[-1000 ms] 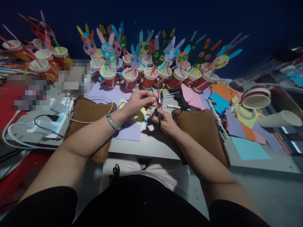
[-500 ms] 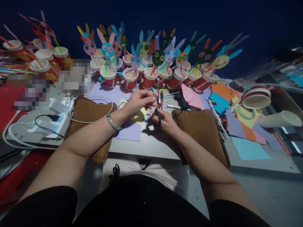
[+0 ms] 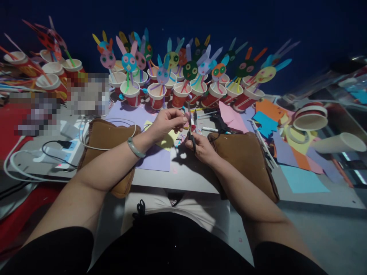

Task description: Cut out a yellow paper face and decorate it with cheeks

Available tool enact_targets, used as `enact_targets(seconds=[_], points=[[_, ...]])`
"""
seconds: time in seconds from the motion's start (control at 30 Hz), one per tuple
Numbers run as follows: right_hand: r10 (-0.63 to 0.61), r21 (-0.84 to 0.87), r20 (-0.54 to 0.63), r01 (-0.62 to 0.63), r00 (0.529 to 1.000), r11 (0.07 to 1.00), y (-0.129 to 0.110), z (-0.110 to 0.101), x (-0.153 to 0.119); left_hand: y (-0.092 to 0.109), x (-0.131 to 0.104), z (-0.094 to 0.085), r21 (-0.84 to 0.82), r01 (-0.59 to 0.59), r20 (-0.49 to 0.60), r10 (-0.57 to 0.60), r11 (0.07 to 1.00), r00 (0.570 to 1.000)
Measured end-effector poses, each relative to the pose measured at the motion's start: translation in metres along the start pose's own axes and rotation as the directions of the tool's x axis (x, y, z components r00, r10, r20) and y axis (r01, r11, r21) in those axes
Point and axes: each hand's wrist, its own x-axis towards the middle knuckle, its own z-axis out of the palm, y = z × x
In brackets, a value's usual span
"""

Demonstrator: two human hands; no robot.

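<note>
My right hand [image 3: 202, 148] grips the black handles of a pair of scissors [image 3: 190, 131], whose blades point up and away from me. Just left of the blades is my left hand [image 3: 169, 123], its thumb and fingers pinched on a small pink paper piece [image 3: 187, 115]. The blades stand beside that piece; whether they touch it is too small to tell. Under my hands lie a yellow paper [image 3: 168, 140] and small coloured scraps [image 3: 180, 139]. A purple sheet [image 3: 156, 158] lies below my left wrist.
Red paper cups [image 3: 181, 95] with paper rabbit heads on sticks line the back. Brown pads [image 3: 243, 164] lie under both forearms. Coloured papers [image 3: 304, 179] and a tape roll [image 3: 297, 134] are at right. White cables and a power strip [image 3: 75, 147] are at left.
The scissors and my left fingers have shifted very slightly to the left. Both hands keep their hold.
</note>
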Motion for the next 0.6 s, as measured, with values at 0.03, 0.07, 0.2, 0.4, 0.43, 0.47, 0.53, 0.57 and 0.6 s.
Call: enact_targets(seconds=[0.03, 0.07, 0.2, 0.4, 0.43, 0.47, 0.53, 0.57, 0.6], points=[[-0.001, -0.005, 0.002, 0.001, 1.0, 1.0, -0.0002, -0.0004, 0.0001, -0.0002, 0.0001, -0.0003, -0.001, -0.007, 0.002, 0.007, 1.0, 1.0], [0.001, -0.007, 0.001, -0.001, 1.0, 1.0, -0.0002, -0.0007, 0.0003, -0.0003, 0.0002, -0.0006, -0.004, -0.017, 0.006, 0.017, 1.0, 1.0], [0.02, -0.018, 0.005, -0.02, 1.0, 1.0, 0.0004, -0.0023, 0.001, -0.0007, 0.0006, -0.0023, -0.004, -0.052, 0.023, 0.052, 0.999, 0.998], [0.005, -0.008, 0.02, -0.005, 1.0, 1.0, 0.0006, -0.0047, 0.0011, -0.0004, 0.0012, -0.0034, -0.008, -0.071, 0.028, 0.071, 0.997, 0.997], [0.008, -0.011, 0.021, -0.008, 1.0, 1.0, 0.0001, -0.0051, 0.001, -0.0003, 0.0013, -0.0035, -0.008, -0.076, 0.029, 0.076, 0.997, 0.997], [0.012, -0.015, 0.023, -0.011, 1.0, 1.0, -0.0004, -0.0055, 0.0009, -0.0002, 0.0014, -0.0036, -0.006, -0.08, 0.029, 0.08, 0.997, 0.996], [0.019, -0.023, 0.025, -0.019, 0.999, 1.0, -0.0014, -0.0062, 0.0007, 0.0001, 0.0015, -0.0038, -0.002, -0.083, 0.027, 0.083, 0.997, 0.996], [0.024, -0.026, 0.027, -0.023, 0.999, 0.999, -0.0018, -0.0065, 0.0006, 0.0003, 0.0016, -0.004, 0.0, -0.083, 0.026, 0.083, 0.997, 0.996], [0.029, -0.03, 0.029, -0.028, 0.999, 0.999, -0.0021, -0.0067, 0.0006, 0.0005, 0.0016, -0.0041, 0.003, -0.082, 0.024, 0.082, 0.997, 0.996]])
